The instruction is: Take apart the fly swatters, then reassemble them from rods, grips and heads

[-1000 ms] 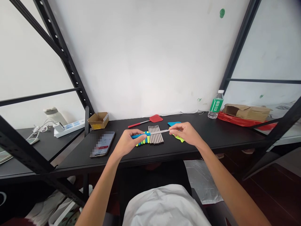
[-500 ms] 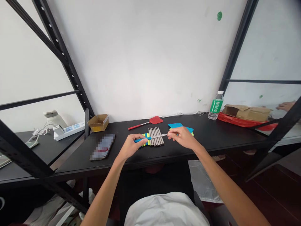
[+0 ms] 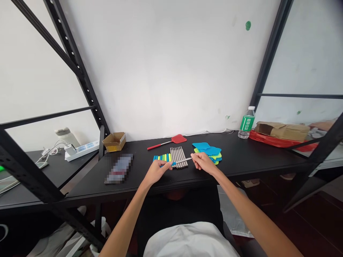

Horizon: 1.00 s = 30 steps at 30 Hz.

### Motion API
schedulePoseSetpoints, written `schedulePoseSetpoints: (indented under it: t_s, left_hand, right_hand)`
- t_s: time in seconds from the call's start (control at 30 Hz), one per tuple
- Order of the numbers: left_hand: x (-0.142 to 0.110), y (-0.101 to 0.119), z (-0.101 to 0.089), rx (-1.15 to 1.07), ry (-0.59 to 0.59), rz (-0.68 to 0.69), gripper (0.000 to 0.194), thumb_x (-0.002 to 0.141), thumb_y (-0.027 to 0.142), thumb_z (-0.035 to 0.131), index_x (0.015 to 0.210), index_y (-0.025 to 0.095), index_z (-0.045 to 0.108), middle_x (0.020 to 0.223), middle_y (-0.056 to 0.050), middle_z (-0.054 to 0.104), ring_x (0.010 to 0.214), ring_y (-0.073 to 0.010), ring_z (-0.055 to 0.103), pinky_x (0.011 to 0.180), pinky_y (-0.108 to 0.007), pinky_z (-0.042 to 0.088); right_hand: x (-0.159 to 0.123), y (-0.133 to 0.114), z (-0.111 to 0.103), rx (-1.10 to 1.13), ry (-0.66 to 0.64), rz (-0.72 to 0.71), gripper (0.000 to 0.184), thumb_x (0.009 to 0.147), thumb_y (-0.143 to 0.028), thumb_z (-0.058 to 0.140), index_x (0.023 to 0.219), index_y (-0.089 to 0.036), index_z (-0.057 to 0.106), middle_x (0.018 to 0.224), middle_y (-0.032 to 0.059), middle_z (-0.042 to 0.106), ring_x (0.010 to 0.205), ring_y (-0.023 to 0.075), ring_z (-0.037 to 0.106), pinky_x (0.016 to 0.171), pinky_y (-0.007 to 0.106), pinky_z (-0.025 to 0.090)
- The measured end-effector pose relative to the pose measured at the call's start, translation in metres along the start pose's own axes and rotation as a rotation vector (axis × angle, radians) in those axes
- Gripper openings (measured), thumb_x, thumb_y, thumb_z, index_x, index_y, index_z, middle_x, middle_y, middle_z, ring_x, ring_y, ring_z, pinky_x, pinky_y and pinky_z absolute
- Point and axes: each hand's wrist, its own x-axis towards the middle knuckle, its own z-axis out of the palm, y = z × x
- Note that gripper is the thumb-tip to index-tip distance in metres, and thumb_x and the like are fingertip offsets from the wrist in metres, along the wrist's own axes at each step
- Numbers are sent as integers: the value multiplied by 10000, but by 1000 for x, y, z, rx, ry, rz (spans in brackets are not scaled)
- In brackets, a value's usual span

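My left hand (image 3: pixel 158 169) is closed around a blue handle (image 3: pixel 173 164) with a thin metal rod (image 3: pixel 183 160) coming out of it. The rod's far end is pinched in my right hand (image 3: pixel 201 160). Beneath and behind them lies a row of metal tubes (image 3: pixel 178 153) side by side. Left of the tubes, several blue and yellow-green handles (image 3: pixel 162 157) form another row, partly hidden by my left hand. Just behind my right hand is a pile of blue and yellow-green fly swatter heads (image 3: pixel 210 150). A red fly swatter (image 3: pixel 179 138) lies whole at the back.
A phone (image 3: pixel 119 169) and a small open cardboard box (image 3: pixel 114 142) are on the left of the black table (image 3: pixel 227 160). A water bottle (image 3: pixel 247 122) stands at the back right, beside a cardboard piece (image 3: pixel 284 130) on red plastic. Black metal posts (image 3: pixel 88 85) frame the sides.
Both hands have come slightly lower and nearer the table's front edge with the handle and rod. More of the handle row and the swatter head pile now shows. The view has shifted slightly.
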Motion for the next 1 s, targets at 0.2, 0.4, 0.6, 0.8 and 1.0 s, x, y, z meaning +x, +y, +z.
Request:
schedulePoseSetpoints:
  t_s: [0.2,0.4,0.6,0.8,1.0]
  left_hand:
    - [0,-1,-1,-44,-9,-21,583,852,665,562,753,122,749,467,49,278,464,-91,234,482,-256,164]
    - [0,-5,0,-119,-9,-35,589,839,679,578,762,118,743,477,62,245,458,-78,194,479,-252,151]
    - [4,-15,2,-234,-21,-79,613,816,710,582,807,113,721,527,70,231,463,-67,178,463,-233,138]
    - [5,-15,2,-255,-32,-84,607,813,703,595,812,107,712,541,71,218,467,-65,173,457,-231,128]
    - [3,-13,2,-257,-34,-83,615,802,713,602,804,110,717,537,72,214,472,-66,167,461,-233,127]
  right_hand:
    - [-1,0,0,-13,4,2,541,951,-626,435,603,-212,433,446,-26,491,400,108,434,453,219,354]
    - [-2,-5,2,-30,21,15,550,946,-657,417,637,-206,477,472,-14,529,405,116,454,458,225,358]
    - [-1,-19,-20,-297,233,-118,488,993,-576,392,901,-183,666,713,34,681,627,178,607,619,274,445]
    - [-1,6,-47,-938,367,-122,447,964,-378,521,1365,-193,589,1392,104,585,1281,345,478,1003,430,394]
    - [1,18,-55,-1054,249,12,405,965,-327,513,1323,-172,625,1194,120,687,1079,303,610,909,391,431]
